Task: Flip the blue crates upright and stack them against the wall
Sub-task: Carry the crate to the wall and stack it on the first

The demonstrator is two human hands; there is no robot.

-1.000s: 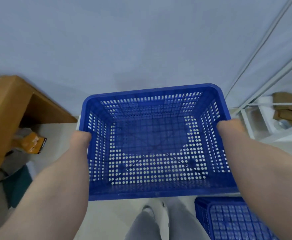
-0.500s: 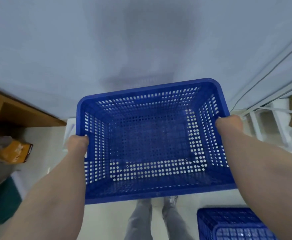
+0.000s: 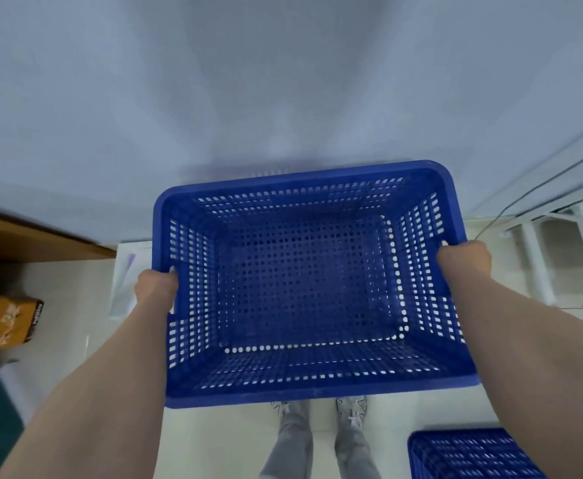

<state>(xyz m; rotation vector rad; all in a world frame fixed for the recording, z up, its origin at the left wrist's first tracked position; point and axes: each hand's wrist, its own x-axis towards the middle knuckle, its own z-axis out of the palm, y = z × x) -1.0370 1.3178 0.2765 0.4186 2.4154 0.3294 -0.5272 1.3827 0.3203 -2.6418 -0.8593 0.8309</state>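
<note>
1. One view only: the head camera, worn on the person's head, looks forward and steeply down.
2. It sits close above the blue crate [image 3: 304, 288], facing the wall [image 3: 248, 81] and the floor [image 3: 221, 440].

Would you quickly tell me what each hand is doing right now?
Left hand: closed on the crate, left rim.
Right hand: closed on the crate's right rim.

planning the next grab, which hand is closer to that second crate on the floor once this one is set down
Right. The second crate lies on the floor at the lower right, just beneath the right forearm. The right hand and left hand both grip the held crate, and the left would have to cross the body.
</note>
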